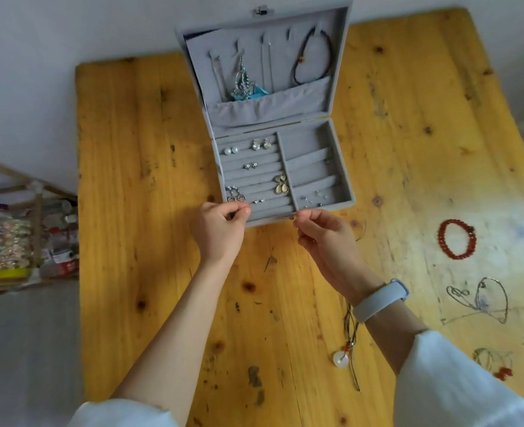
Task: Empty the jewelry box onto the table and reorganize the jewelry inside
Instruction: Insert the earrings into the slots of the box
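Note:
A grey jewelry box (344, 167) stands open in the middle of the wooden table (149, 149). Its lid holds a dark cord bracelet (311, 58) and hanging chains with a blue piece (245, 84). Several earrings sit in the padded rolls of the tray, among them gold drop earrings (280, 184) and pearl studs (231, 150). My left hand (219, 231) is at the box's front left corner, fingers curled and pinching something small that I cannot make out. My right hand (324, 235) pinches the front edge of the box near its clasp.
To the right on the table lie a red bead bracelet (456, 239), thin silver chains (482, 298) and a red-and-green piece (495, 362). A white disc pendant on a cord (341, 359) lies below my right wrist. A rack of bottles (23, 238) stands left of the table.

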